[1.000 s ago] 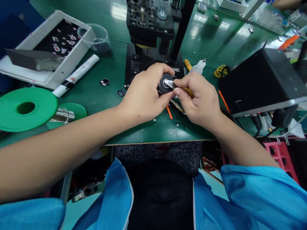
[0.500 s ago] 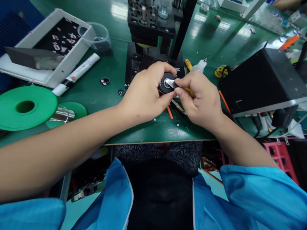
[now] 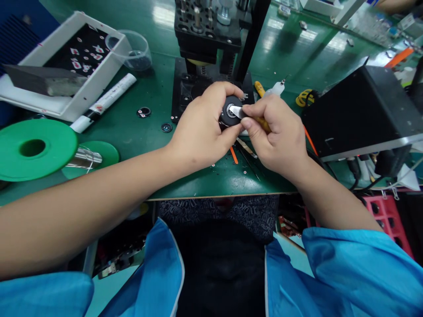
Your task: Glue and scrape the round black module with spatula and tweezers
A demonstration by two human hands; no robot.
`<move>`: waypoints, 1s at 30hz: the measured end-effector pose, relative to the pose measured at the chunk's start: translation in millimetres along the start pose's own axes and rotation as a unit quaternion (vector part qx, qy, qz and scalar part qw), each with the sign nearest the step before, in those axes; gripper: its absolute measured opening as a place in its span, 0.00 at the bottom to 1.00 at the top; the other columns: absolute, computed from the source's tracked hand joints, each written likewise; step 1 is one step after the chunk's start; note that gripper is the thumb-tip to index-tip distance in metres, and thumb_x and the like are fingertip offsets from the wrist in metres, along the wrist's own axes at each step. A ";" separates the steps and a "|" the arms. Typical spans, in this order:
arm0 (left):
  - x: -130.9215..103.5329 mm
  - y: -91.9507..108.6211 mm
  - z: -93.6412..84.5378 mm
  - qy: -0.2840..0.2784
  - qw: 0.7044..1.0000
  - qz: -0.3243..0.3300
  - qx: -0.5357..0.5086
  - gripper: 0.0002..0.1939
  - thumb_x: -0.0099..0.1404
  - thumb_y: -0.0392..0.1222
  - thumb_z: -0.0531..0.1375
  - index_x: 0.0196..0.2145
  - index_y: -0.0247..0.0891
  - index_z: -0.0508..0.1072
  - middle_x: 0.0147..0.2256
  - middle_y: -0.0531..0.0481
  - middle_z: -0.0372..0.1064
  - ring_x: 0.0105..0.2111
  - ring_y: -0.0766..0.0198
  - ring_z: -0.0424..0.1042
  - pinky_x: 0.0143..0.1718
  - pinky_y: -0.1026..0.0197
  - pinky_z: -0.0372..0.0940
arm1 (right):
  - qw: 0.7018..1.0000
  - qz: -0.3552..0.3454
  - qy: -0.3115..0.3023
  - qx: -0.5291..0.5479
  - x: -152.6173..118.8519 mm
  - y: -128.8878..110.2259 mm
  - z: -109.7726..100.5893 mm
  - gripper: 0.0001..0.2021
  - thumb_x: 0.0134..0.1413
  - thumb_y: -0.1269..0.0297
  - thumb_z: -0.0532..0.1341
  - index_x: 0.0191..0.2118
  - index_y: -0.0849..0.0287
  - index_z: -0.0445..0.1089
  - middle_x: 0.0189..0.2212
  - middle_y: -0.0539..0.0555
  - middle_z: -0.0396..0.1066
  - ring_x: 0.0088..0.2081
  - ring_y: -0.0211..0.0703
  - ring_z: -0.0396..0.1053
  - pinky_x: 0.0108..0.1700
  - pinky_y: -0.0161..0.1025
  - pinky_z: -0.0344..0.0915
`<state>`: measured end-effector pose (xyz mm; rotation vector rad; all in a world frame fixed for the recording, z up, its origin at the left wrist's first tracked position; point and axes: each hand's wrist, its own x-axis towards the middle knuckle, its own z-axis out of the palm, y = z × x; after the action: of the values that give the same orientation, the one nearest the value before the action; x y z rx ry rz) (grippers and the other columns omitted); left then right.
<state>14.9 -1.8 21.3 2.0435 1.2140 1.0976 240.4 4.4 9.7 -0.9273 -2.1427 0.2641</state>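
My left hand (image 3: 201, 123) is closed around a round black part (image 3: 226, 117) with a pale, shiny ring at its centre. Between the thumb and fingers of my right hand (image 3: 276, 134) is a small pointed metal blade (image 3: 237, 112). The blade's tip lies on the ring of the black part, and its rear end is hidden in my grip. Both hands meet just in front of a black press-like fixture (image 3: 208, 39). Yellow handles (image 3: 259, 89) and a clear dropper bottle (image 3: 276, 89) show behind my right hand.
At left are a white tray (image 3: 71, 112) of small labels, a clear cup (image 3: 142, 53), a white marker (image 3: 115, 92) and a green spool (image 3: 59, 152). Small round parts (image 3: 166, 127) lie on the green mat. A black box (image 3: 360, 112) stands at right; tweezers (image 3: 247, 148) lie below my hands.
The black part and my left hand have shifted very slightly upward. The blade's tip stays at the ring, and both grips look the same.
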 end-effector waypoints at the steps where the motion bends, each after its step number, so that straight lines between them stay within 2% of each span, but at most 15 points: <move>1: 0.0 0.3 -0.3 -0.003 1.000 -0.004 -0.001 0.22 0.70 0.41 0.68 0.61 0.48 0.78 0.65 0.46 0.86 0.64 0.42 0.85 0.71 0.37 0.80 | 1.000 0.000 -0.005 0.001 0.8 -0.1 -1.1 0.13 0.87 0.46 0.59 0.53 0.45 0.76 0.48 0.57 0.83 0.52 0.61 0.82 0.62 0.65 0.85; 4: 0.0 -1.1 0.7 -0.013 1.000 -0.019 -0.006 0.26 0.72 0.44 0.71 0.65 0.46 0.77 0.65 0.46 0.84 0.67 0.38 0.83 0.74 0.30 0.76 | 1.000 -0.010 -0.015 0.003 3.7 -0.4 -4.7 0.11 0.86 0.50 0.60 0.52 0.45 0.76 0.49 0.57 0.84 0.51 0.60 0.82 0.59 0.63 0.85; 6: -0.8 -3.0 2.9 -0.019 0.999 -0.025 -0.014 0.29 0.74 0.47 0.72 0.69 0.45 0.75 0.68 0.45 0.82 0.68 0.36 0.81 0.73 0.28 0.76 | 1.000 -0.018 -0.007 0.004 5.1 0.0 -6.0 0.09 0.85 0.52 0.61 0.51 0.46 0.76 0.49 0.57 0.85 0.51 0.60 0.83 0.57 0.62 0.85; 10: -4.6 -4.1 7.4 -0.010 0.999 -0.032 -0.018 0.26 0.81 0.52 0.67 0.72 0.48 0.72 0.70 0.44 0.80 0.68 0.42 0.83 0.67 0.38 0.82 | 0.999 -0.044 0.021 0.007 5.6 2.6 -4.4 0.06 0.83 0.55 0.63 0.51 0.47 0.77 0.47 0.56 0.85 0.48 0.59 0.83 0.54 0.60 0.84; 12: -6.1 -3.3 8.6 0.004 0.999 -0.031 -0.012 0.25 0.81 0.49 0.66 0.71 0.46 0.72 0.68 0.44 0.82 0.66 0.46 0.84 0.67 0.41 0.82 | 0.999 -0.046 0.023 0.001 4.8 3.4 -3.2 0.06 0.83 0.55 0.63 0.51 0.47 0.77 0.46 0.56 0.85 0.47 0.58 0.83 0.53 0.59 0.85; 15: -6.9 -1.9 9.1 0.015 0.999 -0.030 -0.023 0.26 0.78 0.44 0.65 0.70 0.43 0.71 0.67 0.45 0.83 0.63 0.48 0.84 0.67 0.40 0.82 | 1.000 -0.021 0.013 -0.010 3.7 2.3 -3.5 0.06 0.83 0.55 0.63 0.51 0.47 0.77 0.47 0.56 0.85 0.49 0.59 0.83 0.56 0.60 0.85; 19: -6.4 -0.9 7.8 0.022 0.998 -0.045 -0.034 0.24 0.79 0.46 0.64 0.69 0.45 0.72 0.67 0.45 0.82 0.63 0.47 0.84 0.66 0.38 0.82 | 1.000 0.012 0.001 0.003 4.0 -1.0 -6.2 0.07 0.84 0.54 0.62 0.51 0.46 0.76 0.49 0.57 0.85 0.51 0.60 0.83 0.58 0.62 0.86; 25: -4.6 0.3 5.7 0.019 0.998 -0.043 -0.032 0.26 0.75 0.44 0.66 0.68 0.43 0.72 0.67 0.45 0.83 0.63 0.47 0.84 0.69 0.38 0.81 | 1.000 0.001 0.006 0.009 4.4 -0.8 -5.0 0.06 0.84 0.53 0.63 0.51 0.46 0.76 0.48 0.56 0.85 0.51 0.60 0.84 0.57 0.61 0.85; 30: -5.4 3.8 3.7 0.016 0.999 -0.045 -0.021 0.23 0.73 0.39 0.65 0.64 0.48 0.76 0.65 0.48 0.85 0.63 0.47 0.86 0.70 0.41 0.82 | 1.000 -0.017 0.019 0.007 4.5 1.4 -3.6 0.03 0.81 0.60 0.64 0.50 0.47 0.75 0.47 0.57 0.85 0.50 0.60 0.84 0.55 0.60 0.85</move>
<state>18.2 -8.5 20.1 1.9280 1.2751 1.1065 241.9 8.2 14.0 -0.8809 -2.1176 0.2424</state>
